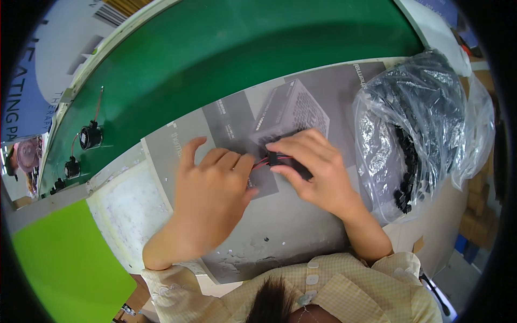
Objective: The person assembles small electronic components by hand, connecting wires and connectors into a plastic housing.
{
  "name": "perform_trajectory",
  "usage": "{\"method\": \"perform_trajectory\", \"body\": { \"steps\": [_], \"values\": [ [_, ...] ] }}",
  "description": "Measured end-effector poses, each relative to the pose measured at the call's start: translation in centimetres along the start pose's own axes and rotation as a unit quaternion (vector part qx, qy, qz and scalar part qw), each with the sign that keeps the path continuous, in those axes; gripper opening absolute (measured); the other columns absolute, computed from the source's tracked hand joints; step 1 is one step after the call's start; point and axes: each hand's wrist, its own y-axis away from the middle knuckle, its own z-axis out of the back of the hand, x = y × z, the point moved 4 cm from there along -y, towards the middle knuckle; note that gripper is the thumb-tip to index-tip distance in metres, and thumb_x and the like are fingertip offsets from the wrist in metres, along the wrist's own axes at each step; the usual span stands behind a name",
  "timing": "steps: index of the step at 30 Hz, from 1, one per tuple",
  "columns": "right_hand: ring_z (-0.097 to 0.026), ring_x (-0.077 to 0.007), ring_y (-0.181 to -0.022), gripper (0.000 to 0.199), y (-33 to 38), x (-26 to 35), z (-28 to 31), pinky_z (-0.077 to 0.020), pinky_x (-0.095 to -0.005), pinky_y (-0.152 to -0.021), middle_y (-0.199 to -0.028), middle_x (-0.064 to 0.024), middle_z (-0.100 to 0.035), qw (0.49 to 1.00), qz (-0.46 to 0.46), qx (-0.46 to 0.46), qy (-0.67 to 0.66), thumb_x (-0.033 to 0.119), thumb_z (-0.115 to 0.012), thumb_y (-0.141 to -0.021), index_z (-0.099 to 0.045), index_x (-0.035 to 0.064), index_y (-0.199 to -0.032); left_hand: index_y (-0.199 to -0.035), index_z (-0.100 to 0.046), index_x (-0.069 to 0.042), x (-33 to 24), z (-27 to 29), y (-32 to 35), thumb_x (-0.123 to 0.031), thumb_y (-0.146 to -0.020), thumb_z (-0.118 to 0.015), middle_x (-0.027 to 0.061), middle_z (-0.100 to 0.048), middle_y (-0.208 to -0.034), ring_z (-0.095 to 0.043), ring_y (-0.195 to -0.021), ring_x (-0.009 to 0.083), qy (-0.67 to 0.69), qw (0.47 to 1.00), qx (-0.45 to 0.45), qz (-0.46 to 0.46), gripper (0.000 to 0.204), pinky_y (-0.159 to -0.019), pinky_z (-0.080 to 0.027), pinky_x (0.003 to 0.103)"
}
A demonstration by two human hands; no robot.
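My right hand (312,169) grips a small black fan-like part (288,163) between thumb and fingers, above the grey printed sheet (301,215) on the table. Red and black wires (260,163) run from that part to my left hand (212,191), whose fingertips pinch the wire ends. The two hands are close together, almost touching. Most of the black part is hidden under my right fingers.
A clear plastic bag (420,129) full of black parts lies at the right. A green conveyor belt (231,59) curves along the far side, carrying small black fans (90,136) with wires at the left. A bright green sheet (64,264) lies at the lower left.
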Motion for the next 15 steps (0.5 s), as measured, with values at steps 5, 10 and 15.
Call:
{"method": "perform_trajectory", "body": {
  "steps": [5,10,15],
  "values": [
    [-0.059,-0.0278,-0.092,0.034,0.4,0.4,-0.7,-0.0509,-0.0375,-0.079,-0.1,-0.0084,-0.064,0.998,0.042,0.007,0.046,0.004,-0.077,-0.071,-0.069,0.0035,-0.104,-0.076,-0.068,-0.005,-0.8,-1.0,1.1,-0.004,-0.063,-0.068,0.0051,-0.062,-0.078,-0.064,-0.089,0.0192,-0.108,0.991,-0.075,-0.035,0.013,-0.104,-0.039,0.044],
    [-0.058,-0.0263,-0.095,0.036,0.6,1.2,-1.5,-0.0472,-0.0384,-0.079,-0.101,-0.0065,-0.062,0.993,0.072,0.016,0.09,0.004,-0.077,-0.07,-0.07,0.0056,-0.105,-0.09,-0.066,-0.003,-0.9,-1.3,0.7,0.0,-0.065,-0.067,0.0084,-0.062,-0.09,-0.063,-0.092,0.0211,-0.098,0.991,-0.087,-0.038,0.025,-0.102,-0.04,0.046],
    [-0.057,-0.0252,-0.095,0.039,0.7,1.2,-1.5,-0.0452,-0.0374,-0.077,-0.102,-0.0062,-0.062,0.991,0.079,0.013,0.109,0.005,-0.077,-0.07,-0.069,0.0057,-0.108,-0.125,-0.046,-0.006,0.6,0.4,1.9,-0.006,-0.067,-0.078,0.0093,-0.056,-0.127,-0.06,-0.108,0.0292,-0.068,0.995,0.073,0.012,0.066,-0.091,-0.047,0.044]
  ]
}}
